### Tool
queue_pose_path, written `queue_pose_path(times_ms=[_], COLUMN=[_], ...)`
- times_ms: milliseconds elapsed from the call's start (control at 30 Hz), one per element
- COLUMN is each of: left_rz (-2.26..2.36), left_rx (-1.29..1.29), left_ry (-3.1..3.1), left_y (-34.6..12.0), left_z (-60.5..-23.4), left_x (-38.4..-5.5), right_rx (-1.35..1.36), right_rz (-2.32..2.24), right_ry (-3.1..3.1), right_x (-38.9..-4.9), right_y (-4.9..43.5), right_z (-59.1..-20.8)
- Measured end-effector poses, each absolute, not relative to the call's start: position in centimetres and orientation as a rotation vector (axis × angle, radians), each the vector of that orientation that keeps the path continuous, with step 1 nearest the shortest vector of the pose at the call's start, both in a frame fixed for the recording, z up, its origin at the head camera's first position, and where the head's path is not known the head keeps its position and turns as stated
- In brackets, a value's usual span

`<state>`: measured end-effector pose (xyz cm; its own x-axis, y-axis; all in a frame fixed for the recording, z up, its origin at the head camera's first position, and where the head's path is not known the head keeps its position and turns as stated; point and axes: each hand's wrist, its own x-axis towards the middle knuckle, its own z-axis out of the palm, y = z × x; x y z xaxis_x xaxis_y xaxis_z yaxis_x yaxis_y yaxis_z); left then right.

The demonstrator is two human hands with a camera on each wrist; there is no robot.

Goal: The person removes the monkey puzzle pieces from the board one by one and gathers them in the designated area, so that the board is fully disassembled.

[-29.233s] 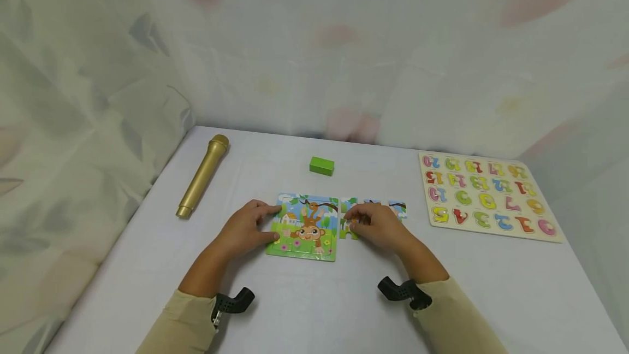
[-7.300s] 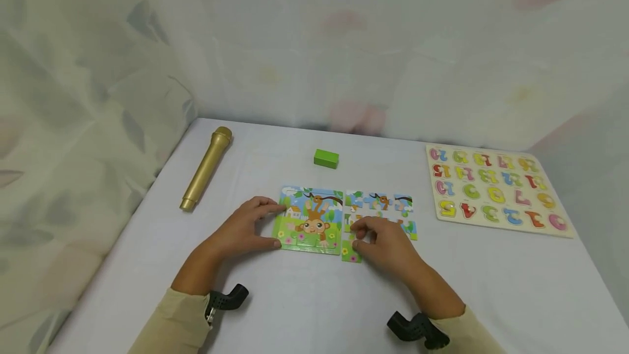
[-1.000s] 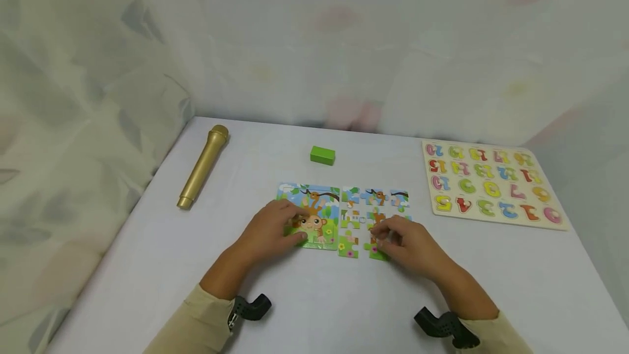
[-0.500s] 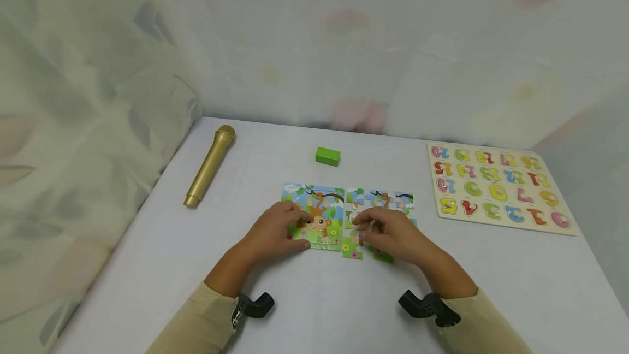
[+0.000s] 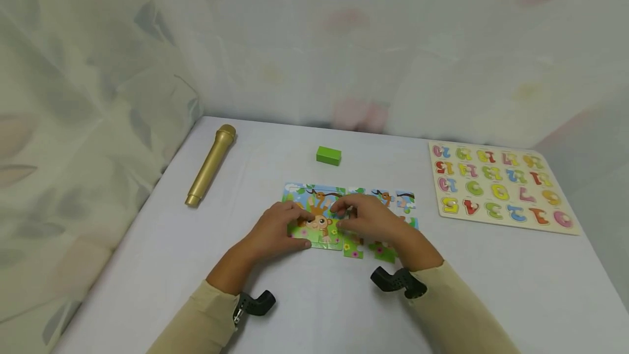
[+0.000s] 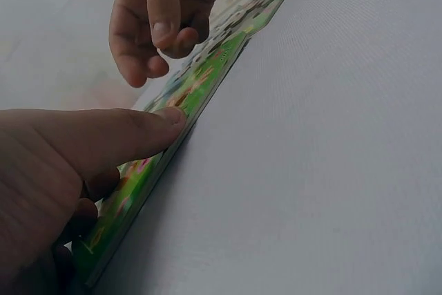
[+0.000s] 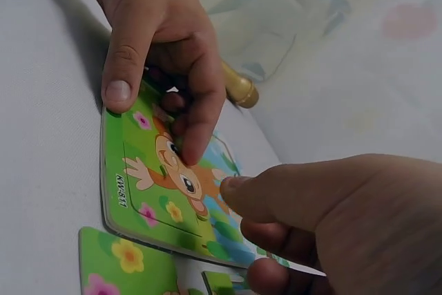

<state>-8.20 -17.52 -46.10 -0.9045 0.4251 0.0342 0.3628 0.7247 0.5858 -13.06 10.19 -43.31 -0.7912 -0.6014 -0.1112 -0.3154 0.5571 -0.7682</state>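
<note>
A monkey picture puzzle board (image 5: pixel 321 240) lies flat in the middle of the table. My left hand (image 5: pixel 275 228) rests on its left part, the thumb (image 6: pixel 141 132) on the near edge and the index finger on the picture; the hand hides the board's left part. My right hand (image 5: pixel 371 220) hovers over the board's right edge, thumb and fingers bent near each other; no piece shows between them in any view. Loose jigsaw pieces (image 5: pixel 385 253) lie in rows right of the board, partly covered by that hand; one corner piece (image 7: pixel 128 267) shows in the right wrist view.
A gold microphone (image 5: pixel 210 165) lies at the back left. Behind the puzzle sits a green block (image 5: pixel 328 155). A wooden number board (image 5: pixel 501 190) lies at the right. Patterned curtains (image 5: pixel 275 42) stand along the table's back and left edges.
Over the last second my right hand has moved left from the loose pieces to the board's right edge. My left hand has stayed on the board, farther onto it than several seconds ago.
</note>
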Motion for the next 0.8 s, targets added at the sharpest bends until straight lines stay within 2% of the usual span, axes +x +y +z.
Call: queue_pose_path(times_ms=[467,800], left_rz=[0.971,0.980], left_rx=[0.636,0.629], left_ry=[2.803,2.800], left_y=[-17.5,-17.6], left_z=[-46.3,-46.2], left_x=[-8.2,-8.2], right_rx=[-0.853,-0.876], right_rz=[-0.912,-0.941], right_ry=[2.483,2.462], right_x=[-13.6,-13.4], right_y=[8.8,8.7], right_z=[-43.5,-43.1])
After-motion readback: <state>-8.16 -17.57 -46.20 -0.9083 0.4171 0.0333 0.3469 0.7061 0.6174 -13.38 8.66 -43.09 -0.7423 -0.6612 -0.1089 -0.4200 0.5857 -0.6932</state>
